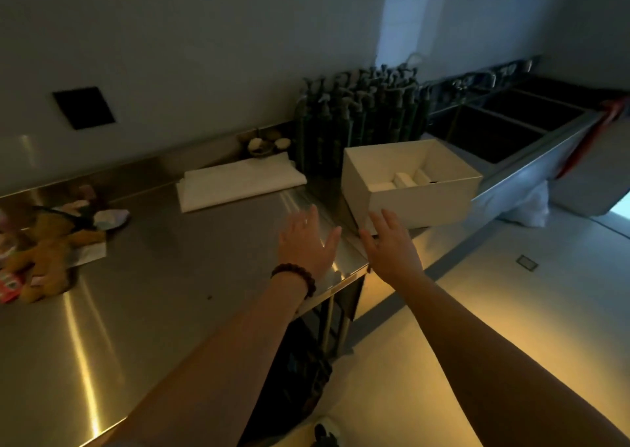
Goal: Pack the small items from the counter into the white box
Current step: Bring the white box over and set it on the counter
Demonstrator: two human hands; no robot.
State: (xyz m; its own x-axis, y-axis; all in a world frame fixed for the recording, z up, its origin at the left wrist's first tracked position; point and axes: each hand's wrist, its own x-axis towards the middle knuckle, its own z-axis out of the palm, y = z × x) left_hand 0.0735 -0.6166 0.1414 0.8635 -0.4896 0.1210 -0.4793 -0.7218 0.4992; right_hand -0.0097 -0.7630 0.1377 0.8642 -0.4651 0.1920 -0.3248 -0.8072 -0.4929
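An open white box point(422, 204) stands on the right end of the steel counter point(170, 276), with white inserts visible inside. My right hand point(392, 245) is spread flat, its fingertips at the box's near left corner. My left hand point(306, 245), with a dark bead bracelet on the wrist, hovers open over the counter just left of the box. Both hands hold nothing. A pile of small items point(51, 242), among them a yellow plush toy, pastel pieces and a red packet, lies at the counter's far left.
A folded white cloth point(238, 182) lies near the back wall. Several dark pump bottles point(361, 116) stand behind the box. Small bowls point(266, 145) sit by the backsplash. A sink point(511, 126) lies to the right. The counter's edge runs below my hands, with floor beyond.
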